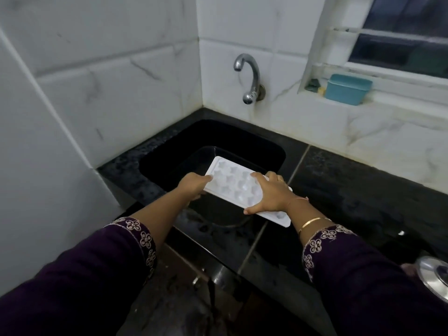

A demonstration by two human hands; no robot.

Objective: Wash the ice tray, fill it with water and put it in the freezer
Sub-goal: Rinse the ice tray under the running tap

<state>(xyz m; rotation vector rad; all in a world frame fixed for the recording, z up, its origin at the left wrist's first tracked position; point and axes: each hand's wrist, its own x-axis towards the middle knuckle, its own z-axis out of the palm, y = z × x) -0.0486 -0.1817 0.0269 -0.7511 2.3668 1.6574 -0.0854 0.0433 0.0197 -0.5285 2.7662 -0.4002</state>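
Tray (232,183) hangs over the sink (218,134) at its front right corner, seemingly dry. The left hand (194,186) pinches its left edge; the right hand (269,195) clasps the top, fingers spread. No water leaves the tap (252,76); washing, filling and freezing likely remain.

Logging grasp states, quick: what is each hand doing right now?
Left hand: grips the ice tray at its left edge, thumb on top.
Right hand: grips the same tray across its near end.
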